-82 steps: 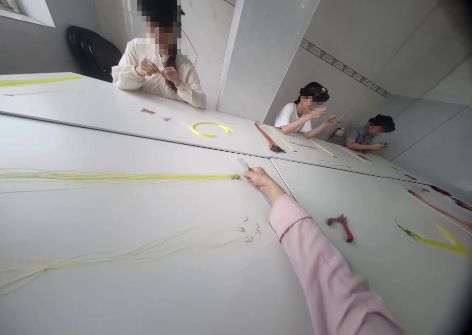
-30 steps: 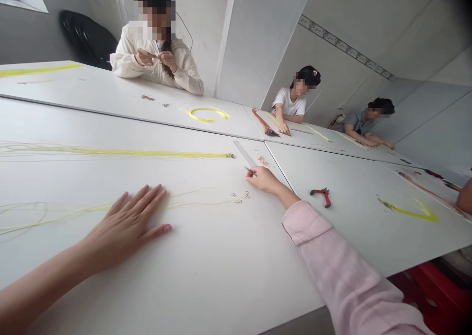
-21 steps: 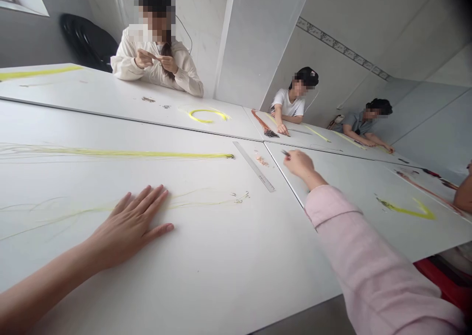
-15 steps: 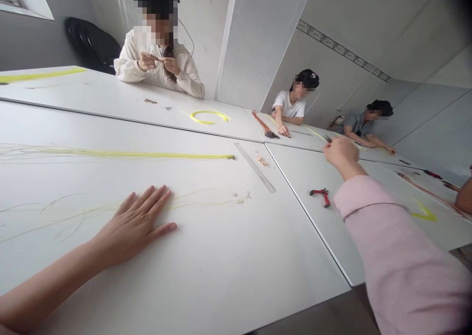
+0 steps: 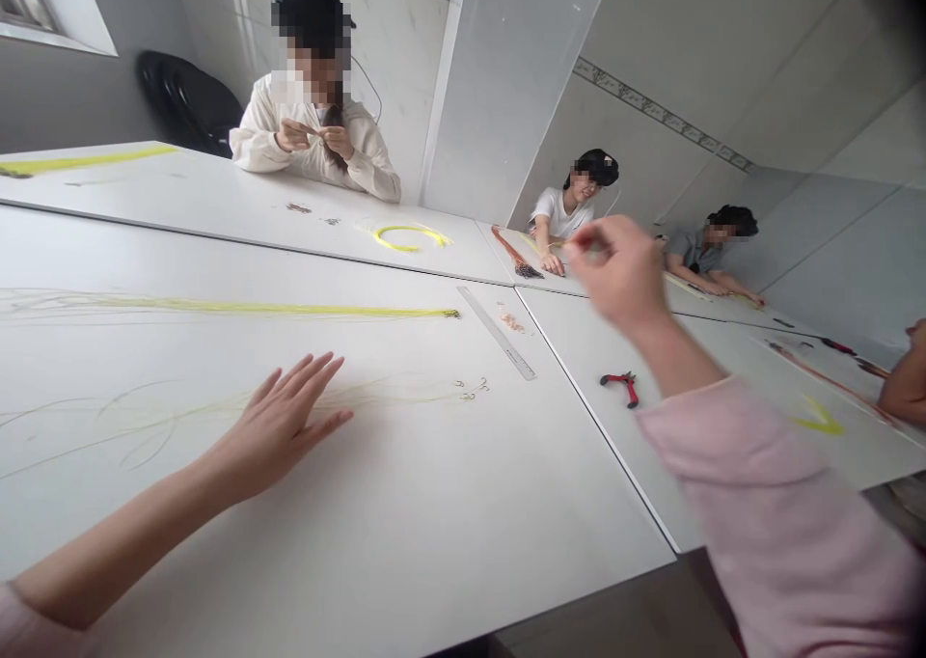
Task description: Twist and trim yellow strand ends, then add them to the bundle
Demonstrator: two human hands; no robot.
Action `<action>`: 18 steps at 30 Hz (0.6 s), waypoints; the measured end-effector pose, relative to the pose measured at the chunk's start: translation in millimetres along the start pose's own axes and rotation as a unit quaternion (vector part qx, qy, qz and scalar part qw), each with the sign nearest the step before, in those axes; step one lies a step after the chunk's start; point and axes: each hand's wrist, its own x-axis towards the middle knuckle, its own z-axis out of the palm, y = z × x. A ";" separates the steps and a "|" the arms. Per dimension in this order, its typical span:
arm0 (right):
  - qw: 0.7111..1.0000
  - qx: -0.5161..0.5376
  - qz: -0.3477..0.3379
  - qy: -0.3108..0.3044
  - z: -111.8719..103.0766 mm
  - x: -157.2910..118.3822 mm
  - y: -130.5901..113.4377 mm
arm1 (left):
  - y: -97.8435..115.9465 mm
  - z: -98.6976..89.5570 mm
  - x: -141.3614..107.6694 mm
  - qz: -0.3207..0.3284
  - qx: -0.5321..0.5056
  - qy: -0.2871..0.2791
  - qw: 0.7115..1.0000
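Palm down with fingers stretched out, my left hand (image 5: 293,422) is open just above the table, over a few thin pale-yellow fishing lines (image 5: 376,393). Those lines run to several small fish hooks (image 5: 474,389) to the right of the hand. Raised over the far part of the table, my right hand (image 5: 618,272) is closed in a pinch. A thin yellowish strand, apparently fishing line, shows at its fingertips; motion blurs it. Farther back, a bundle of yellow fishing lines (image 5: 325,308) lies straight, with dark hooks (image 5: 451,314) gathered at its right end.
A clear ruler (image 5: 498,334) lies beside small pinkish bits (image 5: 512,321). Red-handled pliers (image 5: 623,388) rest below my right hand. Across the table are a yellow line coil (image 5: 409,238), an orange bundle (image 5: 512,250) and several seated people. Dark seams (image 5: 593,409) divide the tabletops.
My right hand has moved left and up, nearer to me, still pinched. My left hand has lifted slightly off the table, fingers still spread.
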 end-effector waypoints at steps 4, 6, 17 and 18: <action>0.967 0.171 -0.180 -0.062 39.8 -58.8 -98.0 | 39.1 -23.0 1.5 -0.023 -0.262 0.031 0.964; 0.955 0.216 -0.196 -0.061 57.3 -85.4 -124.4 | 52.3 -26.9 1.3 -0.031 -0.398 0.024 0.916; 0.951 0.253 -0.170 -0.044 91.4 -127.9 -130.1 | 55.2 -22.3 -6.5 -0.120 -0.524 -0.076 0.840; 0.950 0.254 -0.176 -0.037 91.9 -128.6 -130.6 | 56.0 -22.9 -6.6 -0.124 -0.511 -0.074 0.847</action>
